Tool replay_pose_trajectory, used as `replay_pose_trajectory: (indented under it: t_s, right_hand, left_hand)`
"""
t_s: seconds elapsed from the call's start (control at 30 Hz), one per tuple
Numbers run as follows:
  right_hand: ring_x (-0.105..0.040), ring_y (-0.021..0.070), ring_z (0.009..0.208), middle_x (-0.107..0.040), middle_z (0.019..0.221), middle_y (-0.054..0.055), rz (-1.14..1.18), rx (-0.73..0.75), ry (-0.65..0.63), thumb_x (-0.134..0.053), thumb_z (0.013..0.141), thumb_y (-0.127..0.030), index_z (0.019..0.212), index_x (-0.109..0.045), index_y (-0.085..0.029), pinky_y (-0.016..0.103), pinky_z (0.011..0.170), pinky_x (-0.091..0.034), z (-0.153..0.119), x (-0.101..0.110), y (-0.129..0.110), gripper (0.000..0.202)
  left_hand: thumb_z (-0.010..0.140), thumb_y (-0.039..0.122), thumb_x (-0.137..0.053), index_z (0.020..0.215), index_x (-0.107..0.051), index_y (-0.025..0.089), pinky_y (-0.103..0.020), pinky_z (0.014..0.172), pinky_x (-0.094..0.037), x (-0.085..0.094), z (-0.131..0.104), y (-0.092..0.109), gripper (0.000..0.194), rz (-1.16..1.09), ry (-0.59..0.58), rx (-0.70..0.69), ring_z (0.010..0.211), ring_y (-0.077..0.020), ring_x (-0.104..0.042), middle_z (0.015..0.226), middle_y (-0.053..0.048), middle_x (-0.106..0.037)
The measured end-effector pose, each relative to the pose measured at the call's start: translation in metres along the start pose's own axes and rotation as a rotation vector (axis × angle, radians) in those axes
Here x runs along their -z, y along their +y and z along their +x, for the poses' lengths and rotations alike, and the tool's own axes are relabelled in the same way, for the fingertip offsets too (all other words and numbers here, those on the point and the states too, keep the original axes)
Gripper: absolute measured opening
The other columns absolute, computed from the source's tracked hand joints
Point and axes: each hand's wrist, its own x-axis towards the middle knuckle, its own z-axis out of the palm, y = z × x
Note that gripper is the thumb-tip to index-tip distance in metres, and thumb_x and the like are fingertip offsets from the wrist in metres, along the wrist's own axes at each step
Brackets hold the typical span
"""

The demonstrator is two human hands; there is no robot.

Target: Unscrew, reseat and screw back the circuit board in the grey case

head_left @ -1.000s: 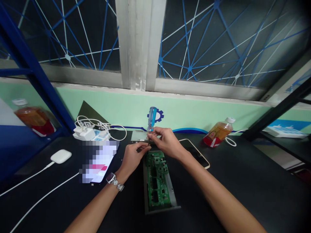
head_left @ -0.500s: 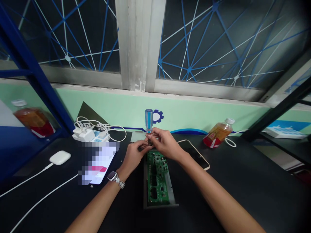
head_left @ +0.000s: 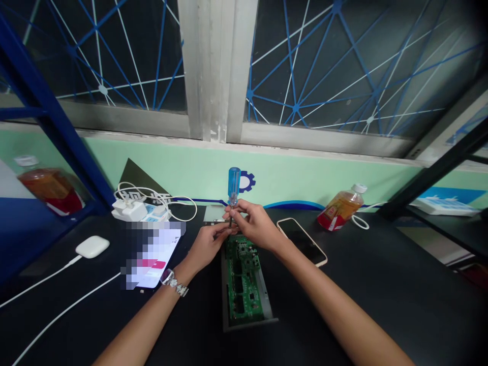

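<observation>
A screwdriver (head_left: 234,184) with a clear blue handle stands upright over the far end of a green circuit board (head_left: 244,279), which lies in a grey metal frame (head_left: 266,292). My right hand (head_left: 254,222) is closed with its fingertips round the screwdriver just below the handle. Beside the lower shaft, my left hand (head_left: 209,245) has its fingers pinched together at the board's far edge. Whatever is between the left fingertips is too small to make out, and the screwdriver's tip is hidden by the fingers.
Left of the board lie a lit phone (head_left: 156,264), a white case (head_left: 92,246) on a cable and a power strip (head_left: 154,213) with chargers. To the right are a dark phone (head_left: 303,241) and a drink bottle (head_left: 340,208). Another bottle (head_left: 51,188) is at far left.
The screwdriver has risen slightly and more of its shaft shows below the right fingers. My left hand has shifted a little left and down, with its fingers less bunched. The view has moved slightly.
</observation>
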Motion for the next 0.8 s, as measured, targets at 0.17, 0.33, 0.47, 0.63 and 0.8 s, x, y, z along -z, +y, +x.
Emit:
replay_pose_trajectory:
  t_s: [0.17, 0.33, 0.47, 0.63, 0.8]
  right_hand:
    - [-0.066, 0.0146, 0.062, -0.069, 0.073, 0.003, -0.060, -0.039, 0.080, -0.064, 0.087, -0.036, 0.085, -0.062, -0.017, 0.024, 0.056, -0.052, 0.002, -0.004, 0.003, 0.019]
    - [-0.064, 0.0145, 0.052, -0.064, 0.054, 0.000, -0.026, -0.082, 0.008, -0.061, 0.089, -0.036, 0.084, -0.062, -0.017, 0.023, 0.052, -0.048, 0.001, -0.003, 0.002, 0.020]
    - [-0.060, 0.0128, 0.043, -0.060, 0.050, -0.003, -0.012, -0.097, -0.022, -0.057, 0.092, -0.037, 0.085, -0.061, -0.018, 0.021, 0.045, -0.043, -0.001, -0.001, -0.001, 0.021]
    - [-0.059, 0.0125, 0.041, -0.060, 0.052, -0.003, 0.027, -0.105, -0.074, -0.050, 0.096, -0.040, 0.088, -0.061, -0.018, 0.020, 0.040, -0.039, -0.001, -0.001, 0.000, 0.026]
    - [-0.057, 0.0107, 0.039, -0.060, 0.057, -0.004, 0.179, -0.135, -0.135, -0.048, 0.098, -0.040, 0.098, -0.058, -0.020, 0.020, 0.041, -0.039, -0.001, -0.006, -0.002, 0.022]
  left_hand:
    - [0.091, 0.027, -0.062, 0.102, -0.076, 0.016, -0.031, 0.081, -0.055, -0.003, -0.001, -0.003, 0.021, -0.033, 0.085, 0.060, 0.091, -0.0238, -0.072, 0.102, -0.008, -0.077]
    - [0.085, 0.029, -0.069, 0.089, -0.074, 0.015, -0.029, 0.078, -0.057, -0.006, 0.000, -0.009, 0.016, -0.110, 0.145, 0.097, 0.083, -0.0225, -0.073, 0.089, -0.007, -0.078]
    - [0.082, 0.031, -0.073, 0.095, -0.072, 0.016, -0.029, 0.076, -0.056, -0.008, 0.002, -0.012, 0.020, -0.101, 0.175, 0.104, 0.081, -0.0219, -0.073, 0.091, -0.007, -0.077]
    - [0.082, 0.029, -0.071, 0.093, -0.070, 0.015, -0.025, 0.067, -0.053, -0.012, 0.007, -0.011, 0.018, -0.090, 0.187, 0.073, 0.074, -0.0202, -0.072, 0.082, -0.004, -0.075]
    - [0.085, 0.028, -0.065, 0.081, -0.071, 0.013, -0.025, 0.064, -0.051, -0.018, 0.009, -0.014, 0.017, -0.074, 0.174, 0.064, 0.073, -0.0211, -0.070, 0.075, -0.004, -0.074]
